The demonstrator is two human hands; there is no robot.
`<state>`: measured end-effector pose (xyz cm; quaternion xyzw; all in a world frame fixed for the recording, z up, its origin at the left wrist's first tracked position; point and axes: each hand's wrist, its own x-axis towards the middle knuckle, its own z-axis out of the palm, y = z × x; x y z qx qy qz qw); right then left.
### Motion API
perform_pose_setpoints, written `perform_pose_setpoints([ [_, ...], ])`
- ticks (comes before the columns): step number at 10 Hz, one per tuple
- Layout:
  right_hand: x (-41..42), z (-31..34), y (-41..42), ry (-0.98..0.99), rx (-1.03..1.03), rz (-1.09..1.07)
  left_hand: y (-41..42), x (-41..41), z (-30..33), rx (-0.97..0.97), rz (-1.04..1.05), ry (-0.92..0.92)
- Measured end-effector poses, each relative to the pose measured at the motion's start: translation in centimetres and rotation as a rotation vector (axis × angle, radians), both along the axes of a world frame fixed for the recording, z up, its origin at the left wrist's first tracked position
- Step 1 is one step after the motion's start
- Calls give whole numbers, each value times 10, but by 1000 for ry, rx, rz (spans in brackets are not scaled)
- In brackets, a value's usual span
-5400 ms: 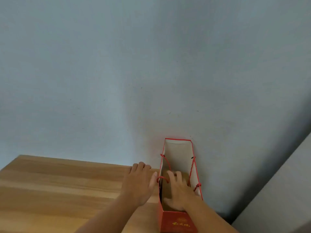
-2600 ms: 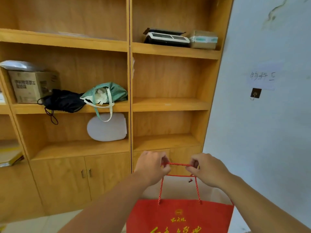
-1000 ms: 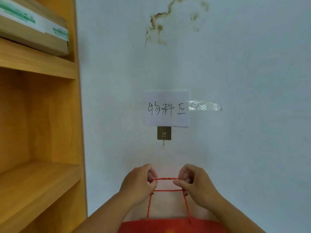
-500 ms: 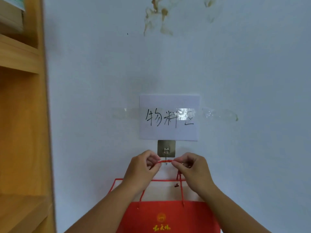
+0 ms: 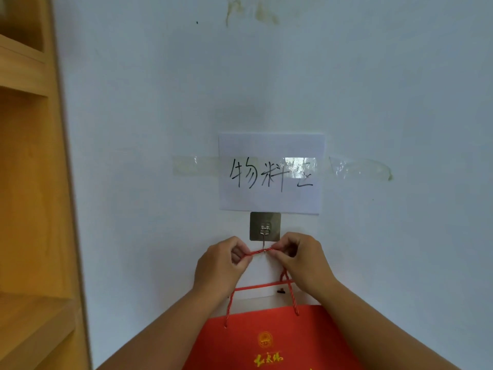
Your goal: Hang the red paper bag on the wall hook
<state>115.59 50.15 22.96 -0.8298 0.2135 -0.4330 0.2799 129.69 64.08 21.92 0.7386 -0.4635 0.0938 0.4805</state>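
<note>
While the left hand (image 5: 221,263) and right hand (image 5: 304,260) pinch the rope handle (image 5: 262,252) taut at the wall hook (image 5: 264,233), the red paper bag (image 5: 269,340) dangles below against the wall. Whether the rope is seated I can't tell; letting go remains.

1. Above the fingers we see a white paper sign (image 5: 270,172) with black handwritten characters, taped to the pale wall (image 5: 373,89).
2. Far left of them, we see a wooden shelf unit (image 5: 32,182).
3. Brownish stains (image 5: 256,14) mark the wall high above.
</note>
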Motion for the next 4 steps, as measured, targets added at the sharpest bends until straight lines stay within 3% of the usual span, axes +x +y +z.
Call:
perform_pose_setpoints([
  [2,-2,-26,12,23,61,-23,10,-14,-20,50,-8,-38],
  [4,-17,-34,40,-11,-22,-99,30,-16,-40,65,-10,-94],
])
